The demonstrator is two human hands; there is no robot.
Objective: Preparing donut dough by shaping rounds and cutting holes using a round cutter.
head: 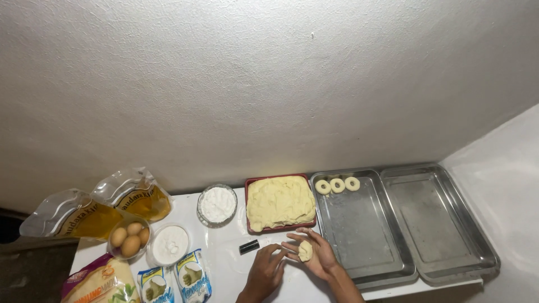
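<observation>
We are shaping a small dough piece (305, 251) in our open right hand (314, 255) near the counter's (224, 252) front edge, left hand (268, 265) fingers pressing it, probably needing a centre hole before traying beside three rings (337, 185).

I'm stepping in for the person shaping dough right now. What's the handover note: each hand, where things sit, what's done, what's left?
Right hand: open, palm up, cradling a small dough piece.
Left hand: fingers touching the dough piece's edge.
Dough slab fills the red tray, just behind the hands.
Done: three dough rings at the far end of the near steel tray.
Left: the piece in hand has no hole yet; most of the slab is unshaped; the second steel tray holds nothing.
</observation>
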